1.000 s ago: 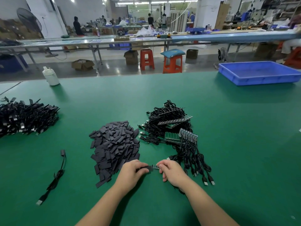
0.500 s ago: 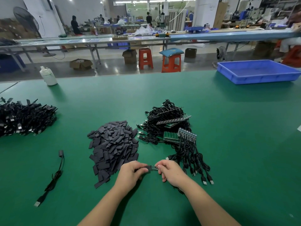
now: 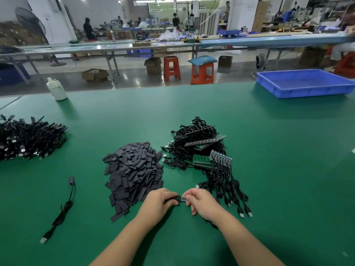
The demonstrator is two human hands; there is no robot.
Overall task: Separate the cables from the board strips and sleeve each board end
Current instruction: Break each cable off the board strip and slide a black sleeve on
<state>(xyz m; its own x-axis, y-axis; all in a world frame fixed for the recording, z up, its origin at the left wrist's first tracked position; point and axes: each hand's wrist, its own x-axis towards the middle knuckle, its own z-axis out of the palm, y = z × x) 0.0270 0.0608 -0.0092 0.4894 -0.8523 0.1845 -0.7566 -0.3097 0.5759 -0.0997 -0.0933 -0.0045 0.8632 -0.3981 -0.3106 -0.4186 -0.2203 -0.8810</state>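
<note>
My left hand (image 3: 160,203) pinches a short dark sleeve (image 3: 177,198) near the front of the green table. My right hand (image 3: 199,204) pinches the small board end (image 3: 184,199) of a black cable, whose tip meets the sleeve's mouth. Behind my hands lies a heap of dark grey sleeves (image 3: 133,172). To its right sits a tangle of black cables on green board strips (image 3: 203,150). One sleeved cable (image 3: 63,210) lies alone at the left.
A big pile of black cables (image 3: 28,138) lies at the far left. A white bottle (image 3: 56,89) stands at the table's back edge, and a blue tray (image 3: 305,85) sits at the back right. Stools and other benches stand beyond.
My hands have drawn closer together, and less of the board end shows between them. The piles have not moved.
</note>
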